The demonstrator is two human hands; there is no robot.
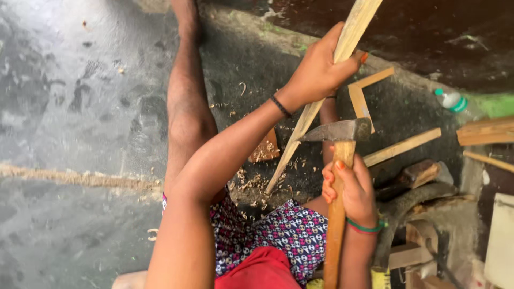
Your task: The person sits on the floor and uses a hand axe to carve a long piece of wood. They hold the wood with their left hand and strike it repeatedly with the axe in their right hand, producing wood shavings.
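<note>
— Left hand (321,67)?
— Closed around the long wooden stick (321,99), high on its shaft; stick slanting down to the shavings-strewn floor.
— Right hand (353,192)?
— Wrapped tight round the hammer handle (337,214), just right of the stick; metal hammer head (337,130) touching the stick's edge below the left hand.

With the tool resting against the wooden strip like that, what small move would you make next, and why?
Probably draw the adze down along the strip. Its blade sits against the strip's edge, the left hand steadies it upright, the right hand grips the handle, and shavings lie below.
</note>
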